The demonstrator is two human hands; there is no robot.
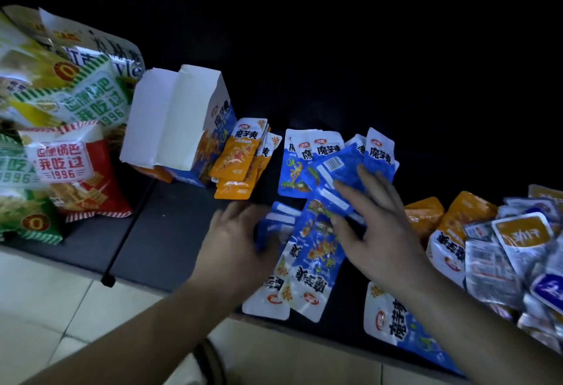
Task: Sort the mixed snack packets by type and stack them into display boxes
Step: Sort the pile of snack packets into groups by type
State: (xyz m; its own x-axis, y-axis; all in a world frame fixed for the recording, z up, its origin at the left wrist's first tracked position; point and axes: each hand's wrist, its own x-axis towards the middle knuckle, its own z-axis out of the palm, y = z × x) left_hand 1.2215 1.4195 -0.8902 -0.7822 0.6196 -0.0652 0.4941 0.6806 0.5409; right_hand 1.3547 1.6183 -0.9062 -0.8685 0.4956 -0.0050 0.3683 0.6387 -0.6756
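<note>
Several blue snack packets point(316, 250) lie in a loose heap at the middle of the dark table. My left hand point(240, 241) grips the left side of this heap, fingers curled round a few packets. My right hand point(374, 223) lies flat on top of the blue packets, fingers spread and straight. More blue packets point(307, 159) lean upright behind the heap. A stack of orange packets point(240, 156) stands next to an open display box point(182, 122) with white flaps, at the left of centre.
Large snack bags point(61, 128) in green, red and white pile up at the far left. A mixed heap of orange, white and silver packets point(499, 247) fills the right. One blue packet point(399, 326) lies by the table's front edge point(152, 281); pale floor tiles show below.
</note>
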